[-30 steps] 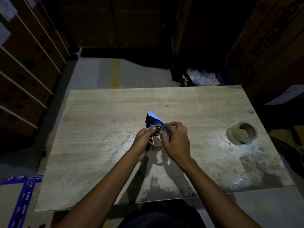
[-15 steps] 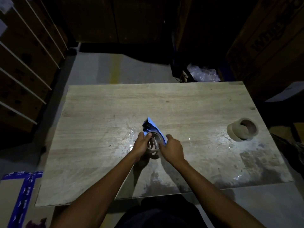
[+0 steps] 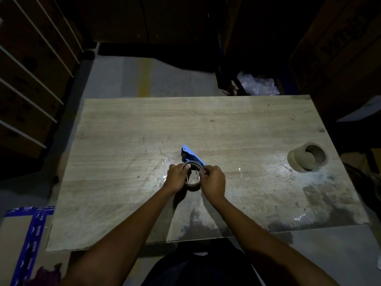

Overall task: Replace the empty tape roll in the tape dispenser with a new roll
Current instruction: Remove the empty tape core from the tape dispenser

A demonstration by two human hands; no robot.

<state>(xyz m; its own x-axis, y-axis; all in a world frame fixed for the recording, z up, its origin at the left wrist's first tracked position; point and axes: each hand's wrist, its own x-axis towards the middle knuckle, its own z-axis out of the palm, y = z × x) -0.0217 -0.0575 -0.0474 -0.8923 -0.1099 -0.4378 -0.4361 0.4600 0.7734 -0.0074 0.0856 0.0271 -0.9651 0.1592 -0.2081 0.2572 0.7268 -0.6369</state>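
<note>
A blue tape dispenser (image 3: 190, 154) rests on the wooden table (image 3: 123, 141) near its middle. A thin cardboard tape roll (image 3: 193, 176) sits on the dispenser's near end, its open core facing up. My left hand (image 3: 176, 178) grips the roll's left rim with thumb and fingers. My right hand (image 3: 213, 181) pinches the roll's right rim. The dispenser's handle is hidden under the roll and my hands. A thicker brown tape roll (image 3: 307, 157) lies on the table's right side, apart from both hands.
Stacked cardboard boxes (image 3: 35, 65) stand to the left, and large cartons (image 3: 340, 48) to the right. Crumpled clear plastic (image 3: 257, 84) lies beyond the table's far edge. Blue-taped cardboard (image 3: 26, 234) lies on the floor at lower left. Small plastic scraps (image 3: 166, 159) dot the tabletop.
Both hands shifted slightly toward me with the dispenser. The roll's open core now shows more fully between my fingers, and my right hand has moved from over the roll to its right rim.
</note>
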